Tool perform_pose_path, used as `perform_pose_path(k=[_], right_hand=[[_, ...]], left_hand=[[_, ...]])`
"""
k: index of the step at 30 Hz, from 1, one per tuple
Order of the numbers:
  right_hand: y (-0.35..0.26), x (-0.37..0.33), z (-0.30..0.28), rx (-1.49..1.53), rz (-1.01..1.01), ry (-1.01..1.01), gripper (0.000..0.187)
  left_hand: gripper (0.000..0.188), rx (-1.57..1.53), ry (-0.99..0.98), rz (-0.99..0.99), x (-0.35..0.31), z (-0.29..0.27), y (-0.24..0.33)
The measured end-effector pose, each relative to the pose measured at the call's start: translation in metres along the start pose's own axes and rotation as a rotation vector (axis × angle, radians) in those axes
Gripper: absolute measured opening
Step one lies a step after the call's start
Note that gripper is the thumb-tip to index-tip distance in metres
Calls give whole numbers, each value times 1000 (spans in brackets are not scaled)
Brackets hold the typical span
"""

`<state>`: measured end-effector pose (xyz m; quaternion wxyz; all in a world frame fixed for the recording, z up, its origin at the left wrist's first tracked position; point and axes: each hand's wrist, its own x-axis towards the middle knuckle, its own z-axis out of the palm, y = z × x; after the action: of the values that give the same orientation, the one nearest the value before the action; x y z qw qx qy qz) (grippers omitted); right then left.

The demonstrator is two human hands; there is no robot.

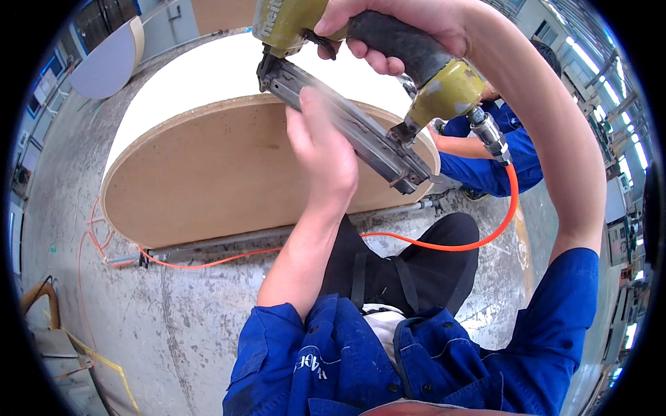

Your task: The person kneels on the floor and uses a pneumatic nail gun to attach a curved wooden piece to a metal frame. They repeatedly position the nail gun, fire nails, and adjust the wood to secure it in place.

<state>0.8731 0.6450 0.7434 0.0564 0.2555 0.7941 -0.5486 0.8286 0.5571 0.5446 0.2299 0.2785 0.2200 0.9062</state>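
Observation:
My right hand point(416, 28) is wrapped around the black grip of a yellow-green pneumatic nail gun point(447, 90), held up in front of me. Its long dark magazine point(361, 139) slants down to the right. In front of the magazine is my left hand point(322, 142), fingers pointing up and apart, partly blurred by motion; I cannot tell whether it touches the metal. Behind the tool stands a large rounded wooden piece point(208, 173) with a flat brown board face and a white curved outer surface point(187, 76).
From the gun's metal fitting an orange air hose point(510, 201) loops down and runs left along the floor. A metal pipe frame point(229, 239) lies under the wooden piece. At the right another person in blue point(496, 156) crouches close by. A half-round panel point(107, 62) leans at far left.

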Motion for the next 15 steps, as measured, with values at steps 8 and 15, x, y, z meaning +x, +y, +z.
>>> perform_pose_path(k=[8,15], right_hand=[[-2,-4,0,-28,-53,7,26],[-5,-7,5,-21,-31,69,25]], left_hand=[[39,-16,-27,20,0,1,2],[41,20,-1,25,1,0,1]])
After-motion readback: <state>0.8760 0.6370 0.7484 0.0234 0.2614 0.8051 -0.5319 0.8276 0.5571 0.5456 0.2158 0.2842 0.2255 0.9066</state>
